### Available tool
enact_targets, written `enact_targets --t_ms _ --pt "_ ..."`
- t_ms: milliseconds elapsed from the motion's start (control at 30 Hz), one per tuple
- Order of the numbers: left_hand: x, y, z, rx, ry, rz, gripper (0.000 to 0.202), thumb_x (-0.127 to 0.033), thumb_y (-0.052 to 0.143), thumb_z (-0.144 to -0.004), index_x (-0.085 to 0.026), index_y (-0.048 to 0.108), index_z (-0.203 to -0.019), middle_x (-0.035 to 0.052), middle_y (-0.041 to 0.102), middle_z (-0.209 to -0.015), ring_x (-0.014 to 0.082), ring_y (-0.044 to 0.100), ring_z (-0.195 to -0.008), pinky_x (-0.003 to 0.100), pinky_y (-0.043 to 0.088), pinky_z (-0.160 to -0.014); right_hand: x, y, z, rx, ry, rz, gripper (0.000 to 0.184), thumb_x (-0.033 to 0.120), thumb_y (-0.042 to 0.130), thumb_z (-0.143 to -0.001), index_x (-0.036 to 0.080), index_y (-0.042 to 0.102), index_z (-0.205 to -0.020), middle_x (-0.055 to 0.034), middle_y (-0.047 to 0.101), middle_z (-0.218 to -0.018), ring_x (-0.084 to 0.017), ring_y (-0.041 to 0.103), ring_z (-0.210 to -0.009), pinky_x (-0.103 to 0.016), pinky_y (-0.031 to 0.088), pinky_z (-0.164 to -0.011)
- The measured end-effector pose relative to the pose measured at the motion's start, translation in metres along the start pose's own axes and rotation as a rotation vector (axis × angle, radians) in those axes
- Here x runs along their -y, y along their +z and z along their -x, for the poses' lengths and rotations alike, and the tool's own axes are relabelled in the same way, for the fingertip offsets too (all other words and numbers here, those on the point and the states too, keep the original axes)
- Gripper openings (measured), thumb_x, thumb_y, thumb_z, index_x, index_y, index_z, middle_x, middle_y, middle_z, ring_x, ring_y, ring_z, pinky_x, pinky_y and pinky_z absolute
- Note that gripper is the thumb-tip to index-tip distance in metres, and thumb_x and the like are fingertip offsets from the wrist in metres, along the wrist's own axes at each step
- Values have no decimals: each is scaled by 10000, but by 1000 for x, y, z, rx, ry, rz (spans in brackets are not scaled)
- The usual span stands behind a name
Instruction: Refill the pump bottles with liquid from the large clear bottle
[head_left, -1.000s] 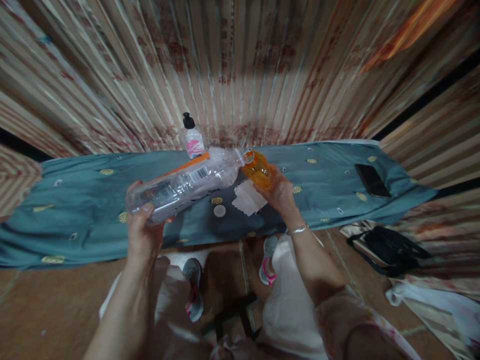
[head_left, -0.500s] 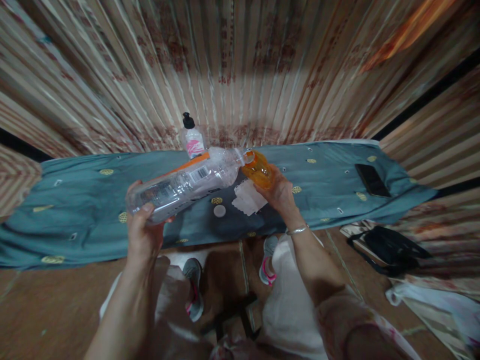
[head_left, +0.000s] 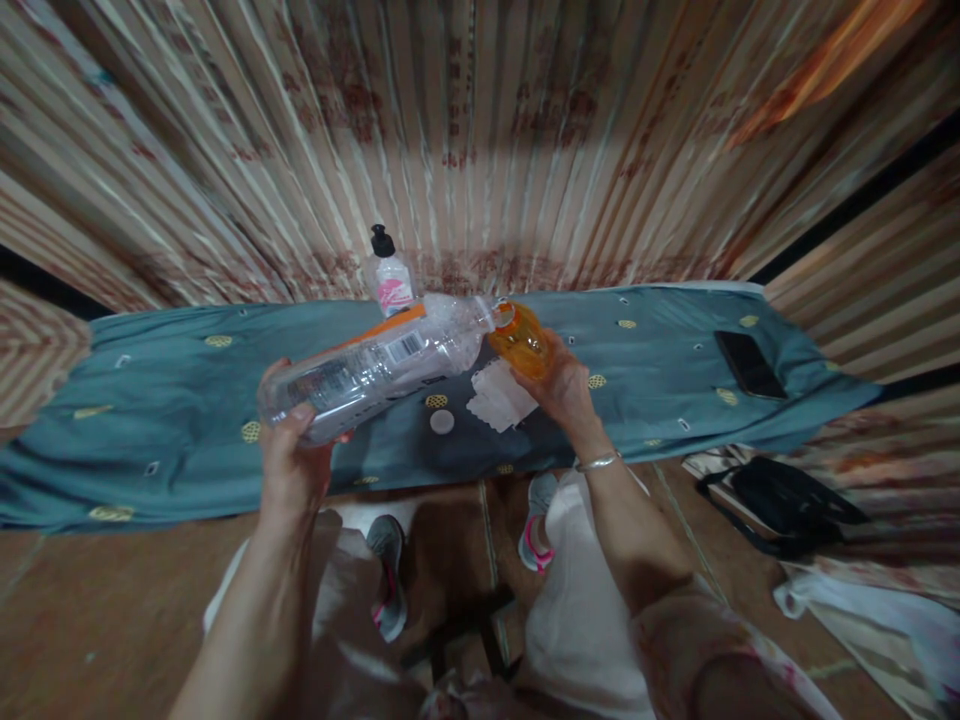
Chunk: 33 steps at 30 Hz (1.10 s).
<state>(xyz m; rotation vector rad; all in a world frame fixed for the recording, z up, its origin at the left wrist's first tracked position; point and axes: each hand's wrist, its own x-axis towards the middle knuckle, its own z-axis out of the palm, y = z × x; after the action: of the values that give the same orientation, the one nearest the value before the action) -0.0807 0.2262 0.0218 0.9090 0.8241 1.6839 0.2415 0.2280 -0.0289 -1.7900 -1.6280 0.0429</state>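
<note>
My left hand [head_left: 294, 450] is closed around the base of a large clear plastic bottle [head_left: 375, 368] with an orange-edged label and a barcode. The bottle is tilted well over, its uncapped neck pointing right. In my right hand [head_left: 562, 380] is a small amber cup [head_left: 519, 338], tipped so that its mouth meets the bottle's mouth. Whether liquid runs between them cannot be made out. Below on the cloth lie a whitish folded tissue [head_left: 499, 397] and a round white cap [head_left: 442, 422].
A pump bottle [head_left: 393, 285] with a black top and pink label stands behind the tilted bottle. A dark phone [head_left: 748, 364] lies at the right on the teal cloth [head_left: 180, 400]. A black bag [head_left: 787, 500] is on the right, and a pleated curtain [head_left: 450, 130] hangs behind.
The whole view has shifted very slightly. Both hands keep the bottle and the cup mouth to mouth in almost the same pose.
</note>
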Motion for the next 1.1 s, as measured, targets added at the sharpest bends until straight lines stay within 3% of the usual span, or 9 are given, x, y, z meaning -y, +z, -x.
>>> enact_targets --t_ms 167,367,600,800,1100 --pt "0 1 1 -9 5 -2 578 -271 815 -569 -239 656 -1124 61 675 -1090 187 623 -767 199 464 -447 2 -2 -1 -4 17 5 641 461 676 -856 129 493 -1373 -196 704 -1233 -357 691 -1123 -506 590 -944" --pt "0 0 1 21 14 -19 567 -290 815 -593 -245 649 -1133 68 679 -1119 187 621 -782 223 502 -505 2 -2 -1 -5 12 -4 675 517 640 -864 142 485 -1404 -211 697 -1246 -385 675 -1148 -554 577 -953" --pt "-2 4 4 -28 -12 -3 578 -288 820 -582 -237 660 -1135 82 699 -1088 171 623 -718 175 441 -417 4 -3 -1 -8 30 -2 547 447 680 -836 155 571 -1285 -195 716 -1199 -364 693 -1087 -503 592 -907" --pt "2 1 3 -7 20 -23 613 -306 812 -600 -245 649 -1188 103 681 -1168 154 607 -687 182 437 -416 1 -2 0 -24 3 -28 579 457 694 -825 159 555 -1301 -181 720 -1196 -336 702 -1083 -453 591 -910" --pt "3 0 8 -47 -29 -30 596 -318 820 -615 -250 654 -1183 76 662 -1132 164 606 -732 190 479 -452 -3 4 2 -59 -5 3 666 488 667 -831 115 512 -1360 -192 720 -1208 -334 718 -1049 -451 592 -882"
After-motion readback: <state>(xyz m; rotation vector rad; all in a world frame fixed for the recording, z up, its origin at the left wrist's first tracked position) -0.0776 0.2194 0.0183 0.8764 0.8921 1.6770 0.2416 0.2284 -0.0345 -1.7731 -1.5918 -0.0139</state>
